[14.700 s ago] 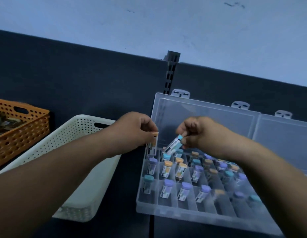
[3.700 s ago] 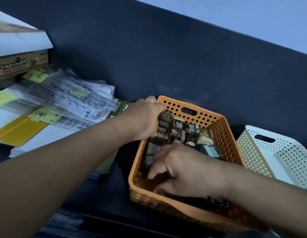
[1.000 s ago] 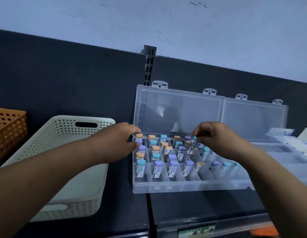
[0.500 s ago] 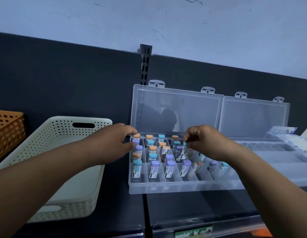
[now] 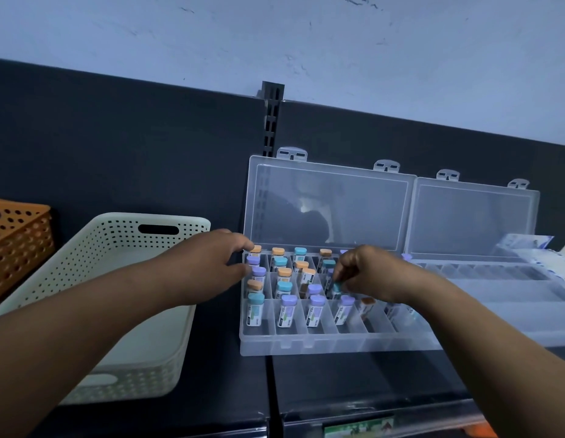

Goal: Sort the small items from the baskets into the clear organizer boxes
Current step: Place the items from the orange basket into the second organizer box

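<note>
A clear organizer box (image 5: 306, 344) lies open on the dark shelf, its lid propped against the back panel. Its compartments hold several small vials with orange, purple and teal caps. My left hand (image 5: 211, 263) rests on the box's left wall, thumb and fingers pressed against the far-left corner. My right hand (image 5: 366, 273) is over the middle compartments, fingertips pinched on a teal-capped vial (image 5: 337, 287) that points down into a slot. A second clear organizer box (image 5: 496, 292) stands open to the right.
A white perforated basket (image 5: 123, 248) sits left of the box, touching my left forearm. An orange basket (image 5: 18, 238) is at the far left edge. White packets (image 5: 546, 260) lie on the second box's far right. The shelf's front edge runs below.
My right hand has moved left and down over the middle compartments with the teal-capped vial in it. My left hand stays on the box's left wall.
</note>
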A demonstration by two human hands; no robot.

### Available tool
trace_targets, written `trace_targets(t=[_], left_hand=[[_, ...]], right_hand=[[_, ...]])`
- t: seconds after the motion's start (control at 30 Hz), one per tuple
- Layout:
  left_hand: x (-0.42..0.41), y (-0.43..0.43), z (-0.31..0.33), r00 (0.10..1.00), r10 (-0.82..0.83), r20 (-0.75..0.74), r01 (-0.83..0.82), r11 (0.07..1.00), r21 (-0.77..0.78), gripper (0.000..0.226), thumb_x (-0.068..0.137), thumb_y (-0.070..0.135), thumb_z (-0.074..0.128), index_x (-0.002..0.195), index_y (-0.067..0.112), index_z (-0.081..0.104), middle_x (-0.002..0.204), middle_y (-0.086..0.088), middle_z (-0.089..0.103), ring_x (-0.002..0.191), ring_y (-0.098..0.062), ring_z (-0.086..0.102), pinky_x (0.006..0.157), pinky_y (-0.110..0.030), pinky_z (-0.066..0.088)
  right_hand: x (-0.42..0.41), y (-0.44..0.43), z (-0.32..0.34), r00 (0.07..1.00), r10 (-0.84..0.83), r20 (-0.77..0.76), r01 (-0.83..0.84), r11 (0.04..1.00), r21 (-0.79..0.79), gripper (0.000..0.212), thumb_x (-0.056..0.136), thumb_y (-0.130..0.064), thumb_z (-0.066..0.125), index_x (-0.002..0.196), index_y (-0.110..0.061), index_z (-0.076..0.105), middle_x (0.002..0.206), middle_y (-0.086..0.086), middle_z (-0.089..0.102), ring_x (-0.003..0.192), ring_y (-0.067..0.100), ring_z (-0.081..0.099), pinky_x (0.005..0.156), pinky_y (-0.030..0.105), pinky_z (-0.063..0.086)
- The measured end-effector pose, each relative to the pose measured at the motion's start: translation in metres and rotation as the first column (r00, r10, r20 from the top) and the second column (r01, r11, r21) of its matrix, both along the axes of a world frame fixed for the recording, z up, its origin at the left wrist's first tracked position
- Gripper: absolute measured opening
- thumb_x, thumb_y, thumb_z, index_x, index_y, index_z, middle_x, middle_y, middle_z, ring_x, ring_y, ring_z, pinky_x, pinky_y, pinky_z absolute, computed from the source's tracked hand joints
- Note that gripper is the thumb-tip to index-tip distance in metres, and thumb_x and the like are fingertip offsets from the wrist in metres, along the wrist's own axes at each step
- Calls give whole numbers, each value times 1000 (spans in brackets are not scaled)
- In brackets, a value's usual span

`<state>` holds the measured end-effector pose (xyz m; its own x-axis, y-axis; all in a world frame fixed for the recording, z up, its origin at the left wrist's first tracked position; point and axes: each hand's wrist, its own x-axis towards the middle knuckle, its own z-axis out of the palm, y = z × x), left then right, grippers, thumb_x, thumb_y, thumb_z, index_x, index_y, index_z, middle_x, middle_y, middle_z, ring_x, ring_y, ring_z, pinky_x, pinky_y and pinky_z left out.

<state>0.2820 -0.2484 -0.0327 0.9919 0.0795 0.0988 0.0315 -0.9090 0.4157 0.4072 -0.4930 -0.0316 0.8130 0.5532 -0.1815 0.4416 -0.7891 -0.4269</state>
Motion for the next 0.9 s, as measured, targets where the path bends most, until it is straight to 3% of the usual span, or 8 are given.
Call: trace_targets(t=[0.23, 0.4, 0.57, 0.67, 0.8, 0.9], left_hand=[[-5, -2, 4, 1000, 4, 1, -4, 1000, 7, 27, 90, 36, 57, 117, 36, 56, 108, 11, 56, 95, -9, 55, 89, -35, 48], [-7, -1, 4, 1000, -2, 4, 2, 1000, 13, 32, 91, 36, 56, 123, 35, 54, 111, 11, 55, 93, -7, 54, 88, -31, 47], [-12, 4, 8, 1000, 15, 22, -16, 999, 28, 36, 92, 35, 55, 127, 31, 53, 124, 9, 54, 111, -9, 51, 97, -29, 42], [-16, 12, 11, 999, 38, 36, -41, 997, 73, 38, 93, 35, 54, 130, 29, 51, 129, 8, 51, 111, -11, 50, 94, -26, 39], [-25, 36, 11, 993, 96, 68, -105, 981, 160, 43, 93, 38, 52, 135, 31, 46, 138, 9, 46, 126, -13, 44, 103, -31, 37], [-37, 59, 12, 987, 151, 62, -161, 964, 210, 45, 93, 40, 51, 137, 32, 44, 137, 8, 46, 127, -15, 43, 103, -31, 36]], right_hand=[[-1, 0, 3, 1000, 4, -6, -4, 1000, -11, 23, 90, -6, 63, 90, -27, 71, 90, -6, 71, 70, 10, 67, 57, 18, 53], [-2, -1, 5, 996, 21, 87, -16, 998, -58, 25, 90, -5, 61, 101, -25, 72, 96, -9, 69, 84, 7, 66, 77, 22, 56], [-14, 8, 19, 967, 49, 251, -30, 996, -79, 21, 90, -13, 62, 108, -22, 69, 99, -6, 67, 89, 12, 63, 83, 27, 54], [-33, 28, 28, 927, 119, 357, -89, 991, -98, 19, 90, -19, 61, 107, -23, 68, 102, -3, 67, 90, 16, 62, 82, 30, 52], [-60, 66, 36, 874, 214, 436, -190, 977, -98, 25, 90, -26, 60, 115, -22, 63, 113, 2, 59, 103, 23, 58, 90, 33, 47], [-83, 97, 39, 855, 289, 430, -281, 956, -84, 34, 93, -31, 58, 126, -24, 58, 126, -2, 53, 116, 19, 52, 98, 30, 42]])
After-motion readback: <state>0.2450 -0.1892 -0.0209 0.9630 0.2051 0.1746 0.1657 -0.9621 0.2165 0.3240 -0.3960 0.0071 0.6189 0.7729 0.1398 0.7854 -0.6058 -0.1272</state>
